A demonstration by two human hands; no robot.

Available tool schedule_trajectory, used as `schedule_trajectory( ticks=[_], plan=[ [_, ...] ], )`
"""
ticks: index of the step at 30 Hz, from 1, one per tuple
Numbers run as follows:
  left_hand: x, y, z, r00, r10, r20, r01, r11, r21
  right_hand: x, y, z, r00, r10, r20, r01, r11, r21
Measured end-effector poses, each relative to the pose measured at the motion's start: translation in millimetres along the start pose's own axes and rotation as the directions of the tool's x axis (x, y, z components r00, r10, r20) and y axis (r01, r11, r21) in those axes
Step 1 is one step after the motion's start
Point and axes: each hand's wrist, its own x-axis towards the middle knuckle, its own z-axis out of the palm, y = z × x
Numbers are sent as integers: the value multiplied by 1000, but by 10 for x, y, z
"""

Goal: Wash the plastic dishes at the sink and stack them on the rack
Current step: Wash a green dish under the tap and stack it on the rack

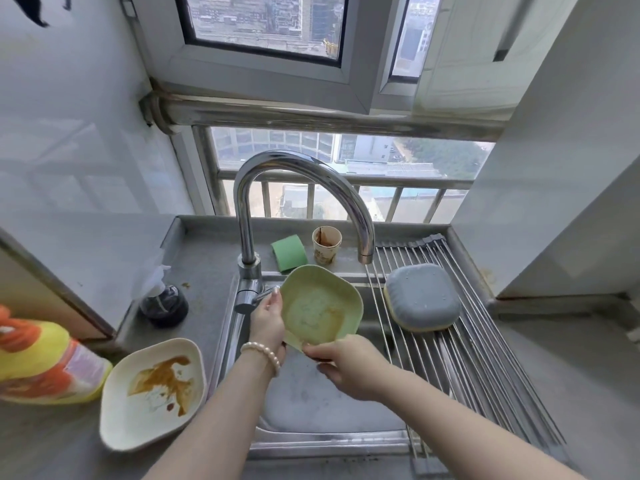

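Right hand: right hand (341, 363) closed on the near edge of the green plastic dish (320, 304), thumb over the rim.
Left hand: left hand (266, 320), pearl bracelet (263, 355) on the wrist, curled round the dish's left edge, supporting it from that side.
Green dish: held tilted over the sink (311, 441), inside facing the camera, brown smear in its lower right.
Cream dish: cream plastic dish (152, 393) sits on the table's near left, beside the sink, streaked with brown sauce.
Detergent: yellow-and-orange bottle (41, 365) lying at the table's left edge.
Rack: roll-up wire rack (460, 344) spans the sink's right side; a grey dish (422, 297) rests upside down on it, a yellow rim showing beneath.
Tap: chrome faucet (294, 188) arches above the green dish.
Back ledge: green sponge (289, 252) and stained paper cup (326, 244) side by side.
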Motion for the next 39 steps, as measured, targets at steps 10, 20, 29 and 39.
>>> schedule_trajectory(
  ticks=[10, 20, 29, 39],
  plan=[
    [-130, 28, 156, 931, 288, -226, -232, 942, 243, -27, -196, 372, 881, -4, -472, -75, 986, -148],
    [-130, 48, 58, 997, -80, -10, 80, 995, 52, 10, 316, 154, 920, -18, -391, -183, 863, -471],
    [-320, -8, 100, 996, -78, -40, 71, 984, -164, 71, 19, 230, 785, -140, -604, 60, 987, -150],
    [-243, -53, -10, 941, -246, 234, 283, 948, -144, -45, 359, 82, 889, -226, -398, -27, 843, -537]
  ],
)
